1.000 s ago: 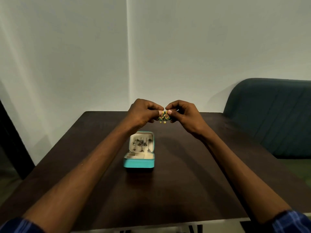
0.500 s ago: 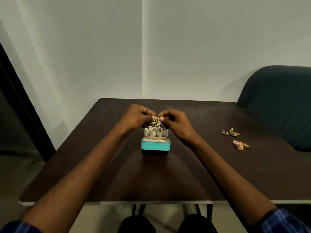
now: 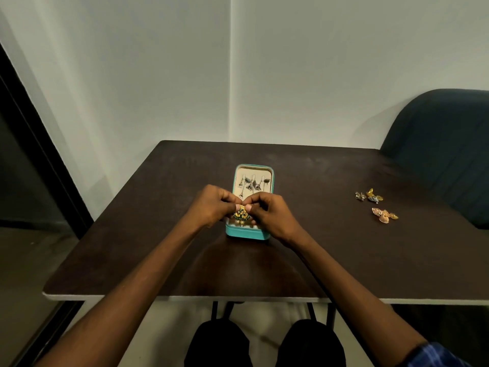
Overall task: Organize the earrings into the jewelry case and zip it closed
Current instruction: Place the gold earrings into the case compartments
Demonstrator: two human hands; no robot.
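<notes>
Hands meet over the front half of an open teal jewelry case [image 3: 247, 234], both pinching one ornate gold-and-green earring [image 3: 241, 214] between thumb and fingertips. The left hand [image 3: 213, 205] grips it from the left side with fingers curled in, and the right hand [image 3: 270, 211] grips it from the right the same way, so the knuckles of the two nearly touch above the piece. Small pale beads hang from the lower edge of the earring, just over the cream lining of the case's base. The raised lid [image 3: 253, 178] stands behind the hands, tilted back, and several small dark silver earrings [image 3: 250, 184] hang in a row on its cream panel. The case sits near the middle of a dark brown surface [image 3: 158, 234], its zipper undone. Well to the right on the same surface lie more loose earrings: a small silver one [image 3: 360, 196] touching or just beside a gold and grey pair [image 3: 374, 196], and nearer the person a rose-gold fan-shaped pair [image 3: 384, 215]. A dark upholstered chair [image 3: 444, 144] stands beyond the right edge of the surface against a pale wall. A blue checked sleeve [image 3: 436, 356] shows at the lower right, and dark-clad knees [image 3: 264, 343] are visible below the near edge.
</notes>
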